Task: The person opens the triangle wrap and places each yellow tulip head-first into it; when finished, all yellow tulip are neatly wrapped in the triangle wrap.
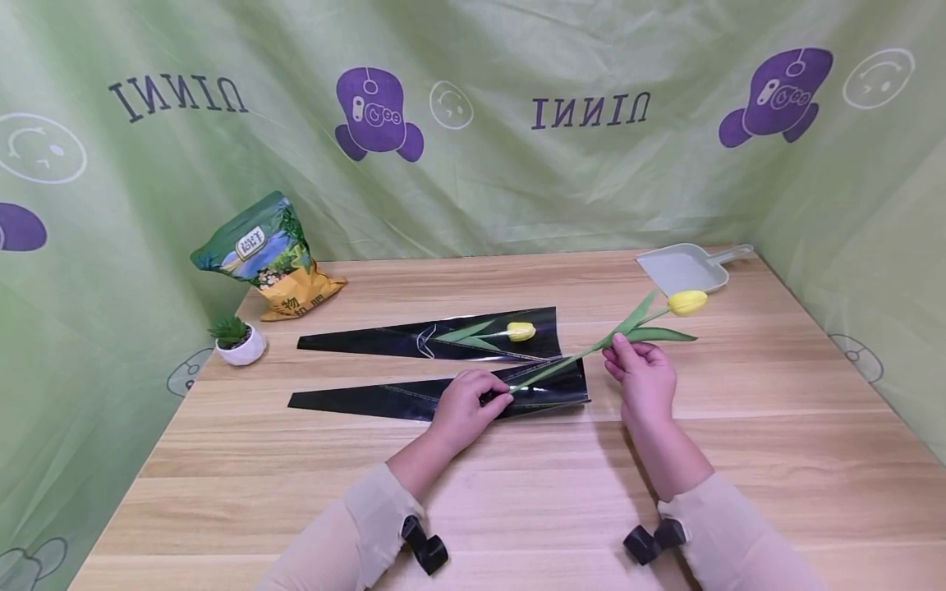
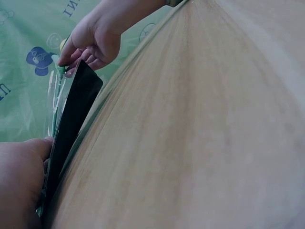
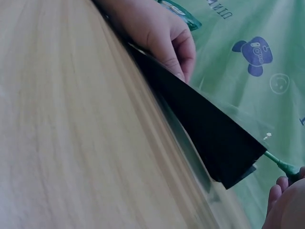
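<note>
My right hand [image 1: 645,379] pinches the stem of a yellow artificial tulip [image 1: 687,303] just below its green leaves, with the bloom pointing right. The stem slants down left into the wide mouth of a black-and-clear flower sleeve [image 1: 355,400] lying on the table. My left hand [image 1: 466,402] grips that sleeve around its middle, thumb and fingers by the stem's lower end; the stem's tip is hidden there. Behind lies a second sleeve [image 1: 362,339] with another yellow tulip [image 1: 521,332] inside. In the right wrist view, the black sleeve [image 3: 200,124] stands partly raised off the table.
A green and yellow bag [image 1: 269,263] stands at the back left, with a small potted succulent [image 1: 241,345] before it. A grey dustpan [image 1: 687,267] lies at the back right. A thin white loop [image 1: 424,341] lies on the rear sleeve. Green printed cloth [image 1: 488,189] hangs behind the table [image 1: 532,509].
</note>
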`<state>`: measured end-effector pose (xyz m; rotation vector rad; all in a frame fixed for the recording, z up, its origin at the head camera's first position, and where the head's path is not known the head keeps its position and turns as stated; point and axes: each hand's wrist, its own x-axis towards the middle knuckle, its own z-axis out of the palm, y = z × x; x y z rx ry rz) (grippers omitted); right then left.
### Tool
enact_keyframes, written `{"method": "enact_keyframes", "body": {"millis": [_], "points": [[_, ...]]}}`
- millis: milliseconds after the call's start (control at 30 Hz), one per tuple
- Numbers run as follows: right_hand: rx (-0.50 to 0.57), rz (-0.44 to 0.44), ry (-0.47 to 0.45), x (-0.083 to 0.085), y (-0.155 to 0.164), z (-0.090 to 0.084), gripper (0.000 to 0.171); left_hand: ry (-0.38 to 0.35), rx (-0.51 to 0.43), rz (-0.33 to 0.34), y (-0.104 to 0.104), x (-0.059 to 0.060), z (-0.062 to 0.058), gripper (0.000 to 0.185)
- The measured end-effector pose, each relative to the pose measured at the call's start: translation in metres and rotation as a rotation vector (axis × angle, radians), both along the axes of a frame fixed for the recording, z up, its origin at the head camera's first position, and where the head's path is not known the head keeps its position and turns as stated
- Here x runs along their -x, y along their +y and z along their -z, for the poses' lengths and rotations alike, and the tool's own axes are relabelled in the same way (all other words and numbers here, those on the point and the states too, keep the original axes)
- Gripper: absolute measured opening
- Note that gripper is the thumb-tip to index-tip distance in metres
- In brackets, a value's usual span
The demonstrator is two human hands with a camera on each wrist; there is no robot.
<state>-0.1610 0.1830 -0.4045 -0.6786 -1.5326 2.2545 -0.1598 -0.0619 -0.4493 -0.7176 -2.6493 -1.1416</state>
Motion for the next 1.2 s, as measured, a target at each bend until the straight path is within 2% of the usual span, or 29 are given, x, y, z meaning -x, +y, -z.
{"method": "enact_keyframes", "body": {"millis": [267,467,633,800,967,1100,1200], "points": [[-0.033,-0.074,-0.002,0.001,-0.012,0.005,0.013,0.038,-0.028,-0.014,0.0,-0.001,-0.001,0.013],[-0.06,-0.102,-0.002,-0.004,-0.015,0.003,0.013,0.03,-0.026,-0.033,0.001,-0.001,0.0,0.014],[-0.025,-0.086,-0.015,-0.007,-0.011,0.003,0.013,0.033,-0.041,-0.032,0.001,-0.001,-0.001,0.015],[-0.008,-0.138,-0.035,-0.009,-0.014,0.006,0.011,0.046,-0.041,-0.036,0.001,-0.002,-0.001,0.016],[-0.02,-0.177,-0.013,-0.011,-0.02,0.008,0.011,0.043,-0.034,-0.043,0.001,-0.003,0.0,0.014],[-0.008,-0.194,-0.004,-0.013,-0.02,0.004,0.007,0.033,-0.037,-0.047,0.001,-0.003,-0.001,0.011],[0.013,-0.206,0.002,-0.014,-0.017,0.0,0.011,0.041,-0.034,-0.05,0.001,-0.002,-0.001,0.01]]}}
